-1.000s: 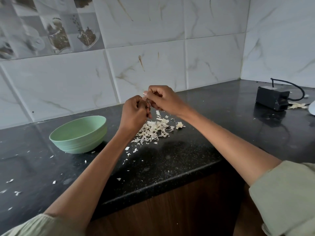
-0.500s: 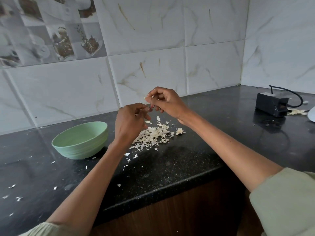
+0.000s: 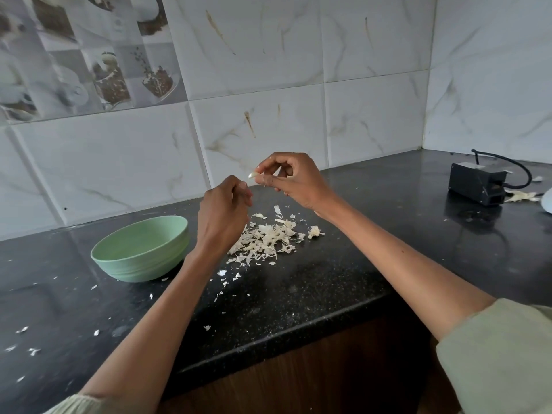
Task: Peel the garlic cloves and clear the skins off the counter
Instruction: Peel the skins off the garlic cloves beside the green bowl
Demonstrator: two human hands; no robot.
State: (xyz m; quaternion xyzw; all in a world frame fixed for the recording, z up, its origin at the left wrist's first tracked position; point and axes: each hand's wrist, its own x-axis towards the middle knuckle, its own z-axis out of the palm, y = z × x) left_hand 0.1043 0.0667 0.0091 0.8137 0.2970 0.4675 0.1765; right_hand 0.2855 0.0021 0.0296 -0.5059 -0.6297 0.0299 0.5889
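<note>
Hands now parted, right hand (image 3: 294, 177) pinching pale, glossy garlic clove (image 3: 252, 175)

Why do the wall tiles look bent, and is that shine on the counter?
Head view: the wide-angle lens bows the tile lines toward the edges; soft daylight glares pale on the black counter left of the green bowl; hands and garlic skins stay fairly sharp.

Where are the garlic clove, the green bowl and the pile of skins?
garlic clove (image 3: 253, 175), head view, its pale exposed tip.
green bowl (image 3: 143, 265), head view, its outer wall.
pile of skins (image 3: 265, 237), head view, its middle.
</note>
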